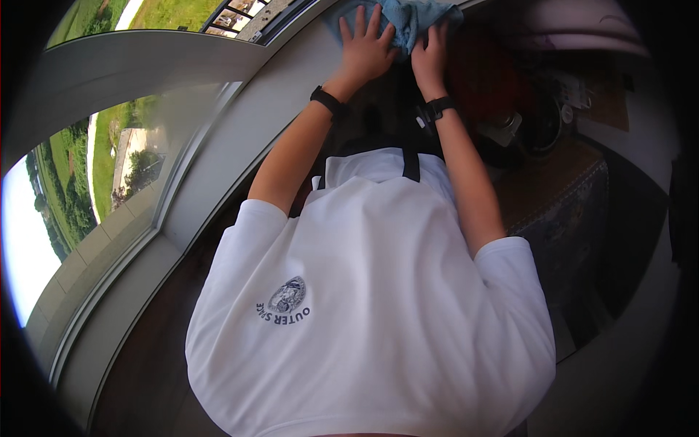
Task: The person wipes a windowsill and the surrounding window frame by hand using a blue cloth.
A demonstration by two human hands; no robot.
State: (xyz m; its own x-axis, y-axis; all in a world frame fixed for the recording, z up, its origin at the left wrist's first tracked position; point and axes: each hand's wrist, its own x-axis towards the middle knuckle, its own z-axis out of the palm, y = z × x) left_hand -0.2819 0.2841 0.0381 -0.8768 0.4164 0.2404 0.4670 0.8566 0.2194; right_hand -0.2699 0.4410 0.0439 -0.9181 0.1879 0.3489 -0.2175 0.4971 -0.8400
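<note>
A crumpled blue cloth (407, 24) lies at the top centre, at the end of the light window sill (295, 82). My left hand (368, 52) rests on the cloth's left part with its fingers spread, palm down. On the cloth's lower right edge is my right hand (430, 60), its fingers bent and partly hidden in the folds; whether they pinch it is not plain. Both wrists wear black bands.
Along the left runs a window frame (158, 229) with glass, and fields show outside. A dark railing (229, 16) stands beyond the upper pane. To the right, in shadow, are a brown surface with a stitched edge (551, 191), a dark red thing (486, 76) and small objects.
</note>
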